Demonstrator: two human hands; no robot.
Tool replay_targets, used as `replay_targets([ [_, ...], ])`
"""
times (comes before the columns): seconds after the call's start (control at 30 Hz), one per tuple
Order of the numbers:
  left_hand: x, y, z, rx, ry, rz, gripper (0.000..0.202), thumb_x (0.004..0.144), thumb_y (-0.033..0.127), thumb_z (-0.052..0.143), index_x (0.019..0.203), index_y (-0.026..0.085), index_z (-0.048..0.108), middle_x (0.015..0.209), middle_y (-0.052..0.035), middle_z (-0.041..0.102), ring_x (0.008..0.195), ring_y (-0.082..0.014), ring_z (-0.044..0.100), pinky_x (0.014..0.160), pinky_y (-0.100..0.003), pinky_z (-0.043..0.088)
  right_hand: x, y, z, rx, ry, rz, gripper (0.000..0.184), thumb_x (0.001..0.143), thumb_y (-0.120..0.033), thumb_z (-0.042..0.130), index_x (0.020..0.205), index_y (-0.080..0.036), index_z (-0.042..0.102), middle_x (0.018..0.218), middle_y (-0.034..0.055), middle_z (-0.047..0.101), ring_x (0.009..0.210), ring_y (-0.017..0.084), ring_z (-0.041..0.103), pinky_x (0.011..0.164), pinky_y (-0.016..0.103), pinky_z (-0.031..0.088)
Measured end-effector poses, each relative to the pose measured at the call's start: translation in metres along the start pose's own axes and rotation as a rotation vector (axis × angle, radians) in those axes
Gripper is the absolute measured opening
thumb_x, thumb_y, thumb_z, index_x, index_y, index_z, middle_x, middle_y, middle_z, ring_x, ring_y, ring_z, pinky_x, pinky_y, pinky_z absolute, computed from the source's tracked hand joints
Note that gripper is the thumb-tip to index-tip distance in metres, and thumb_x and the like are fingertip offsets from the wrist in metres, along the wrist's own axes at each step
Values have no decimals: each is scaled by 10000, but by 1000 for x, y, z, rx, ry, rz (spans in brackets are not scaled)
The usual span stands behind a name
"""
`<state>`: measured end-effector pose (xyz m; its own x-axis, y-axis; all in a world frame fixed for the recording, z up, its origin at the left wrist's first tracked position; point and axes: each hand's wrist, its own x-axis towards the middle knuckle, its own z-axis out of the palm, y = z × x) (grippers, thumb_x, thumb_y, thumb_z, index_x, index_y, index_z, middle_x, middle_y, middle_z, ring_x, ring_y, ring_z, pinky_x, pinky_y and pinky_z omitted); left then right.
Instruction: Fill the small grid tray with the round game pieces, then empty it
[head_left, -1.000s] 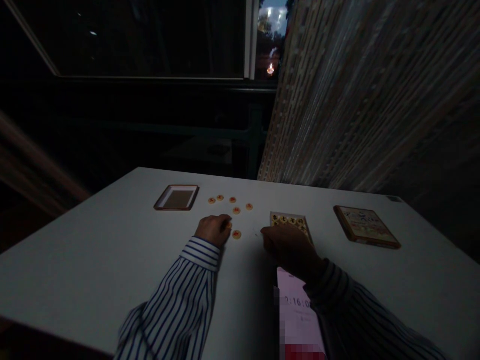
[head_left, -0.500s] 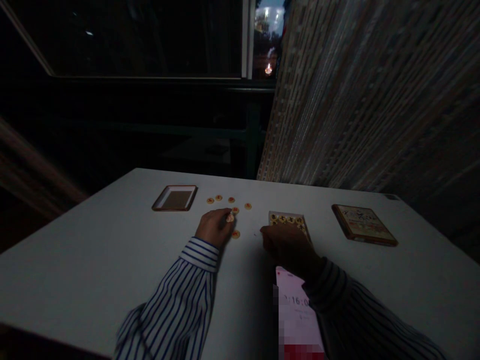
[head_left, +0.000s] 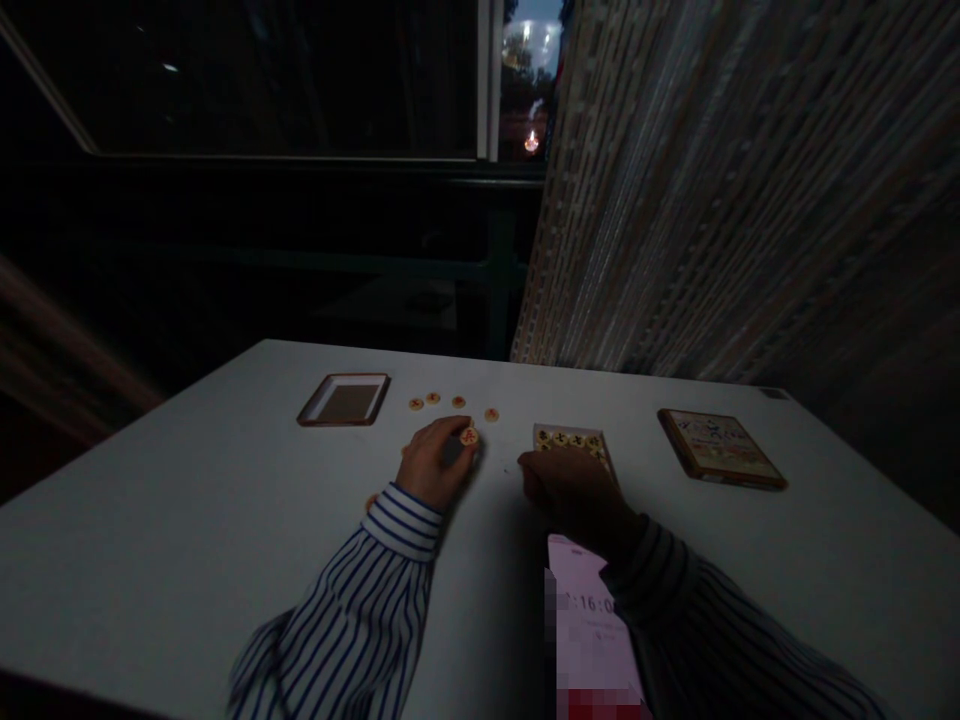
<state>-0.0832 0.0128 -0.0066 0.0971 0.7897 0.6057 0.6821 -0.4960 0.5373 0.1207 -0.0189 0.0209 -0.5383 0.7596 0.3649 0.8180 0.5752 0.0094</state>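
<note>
The person's left hand (head_left: pixel 439 464) is near the middle of the white table (head_left: pixel 187 560). Its fingers close narrow around one round wooden game piece (head_left: pixel 469 436) with a red mark on its top, so this hand is holding the piece. Four loose game pieces (head_left: pixel 448 403) of the same kind lie on the table just above this hand, in a loose row. A small round shape (head_left: pixel 371 502) lies just beside the left cuff, but it is too dark to say surely what it is.

The right hand (head_left: pixel 574 492) is curled and lies in deep shadow, just below a small open box (head_left: pixel 574 440) filled with more pieces in rows. I cannot tell if this hand holds something.

To the left of the loose pieces, at the far edge of the table, is a shallow brown-rimmed tray (head_left: pixel 343 399) with no pieces visible in it. To the right of the box lies a decorated flat box lid (head_left: pixel 721 449) with a brown edge. A phone (head_left: pixel 592 625) with a bright pink screen showing a timer lies under the right forearm, near the front edge of the table. Both sleeves are blue and white stripes. Behind the table, a dark window (head_left: pixel 262 80) fills the upper left of the frame, and a woven blind (head_left: pixel 750 180) hangs at the upper right.
</note>
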Motion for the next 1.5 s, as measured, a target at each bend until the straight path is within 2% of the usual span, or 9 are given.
replay_targets([
  [0.3, -1, 3, 6, -69, 58, -7, 287, 751, 270, 555, 1018, 164, 569, 959, -67, 654, 894, -173, 608, 838, -323, 490, 1, 3, 2, 21, 10, 31, 241, 831, -198, 380, 758, -169, 608, 687, 45, 623, 662, 144, 537, 622, 258, 308],
  [0.47, -5, 11, 8, -98, 20, -30, 301, 754, 286, 561, 1034, 175, 572, 996, -74, 653, 928, -182, 609, 856, -336, 488, 2, 2, 3, 63, 40, 75, 237, 833, -196, 391, 826, -173, 626, 726, 46, 647, 698, 148, 576, 645, 252, 350],
  [0.6, -8, 22, 9, -98, 2, -1, 278, 756, 287, 571, 1015, 190, 578, 978, -62, 660, 907, -177, 619, 835, -325, 500, 4, 1, 2, 206, 100, 186, 225, 832, -216, 415, 888, -175, 629, 801, 46, 674, 740, 148, 604, 658, 242, 397],
  [0.8, -13, 32, 12, -109, -1, 91, 252, 768, 261, 573, 1008, 187, 576, 959, -60, 661, 902, -167, 617, 823, -311, 507, 6, 5, 5, 588, 185, 311, 148, 793, -238, 501, 865, -177, 615, 740, 24, 676, 678, 135, 616, 602, 229, 437],
  [1.0, -14, 36, 15, -138, -18, 107, 248, 775, 250, 566, 1014, 182, 575, 958, -72, 665, 879, -175, 625, 788, -318, 524, 8, 7, 12, 929, 175, 378, 147, 781, -273, 522, 850, -169, 600, 733, 25, 672, 659, 130, 622, 574, 226, 471],
  [1.1, -15, 39, 16, -131, -43, 119, 251, 779, 266, 563, 1017, 184, 571, 960, -75, 666, 850, -177, 632, 753, -316, 536, 8, 6, 12, 996, 154, 400, 147, 773, -284, 532, 831, -170, 605, 727, 27, 672, 663, 141, 623, 570, 238, 478],
  [1.33, -16, 42, 18, -117, -12, 151, 242, 770, 241, 579, 1000, 166, 578, 932, -68, 673, 838, -162, 634, 746, -284, 532, 8, 7, 12, 1114, 120, 420, 158, 752, -289, 549, 823, -167, 619, 741, 36, 682, 677, 156, 636, 580, 256, 495],
  [1.5, -16, 40, 19, -154, -9, 156, 244, 770, 253, 578, 1001, 174, 580, 931, -70, 672, 848, -171, 633, 770, -308, 523, 10, 10, 14, 1144, 122, 413, 168, 727, -290, 580, 818, -160, 638, 789, 52, 690, 736, 165, 643, 670, 281, 504],
])
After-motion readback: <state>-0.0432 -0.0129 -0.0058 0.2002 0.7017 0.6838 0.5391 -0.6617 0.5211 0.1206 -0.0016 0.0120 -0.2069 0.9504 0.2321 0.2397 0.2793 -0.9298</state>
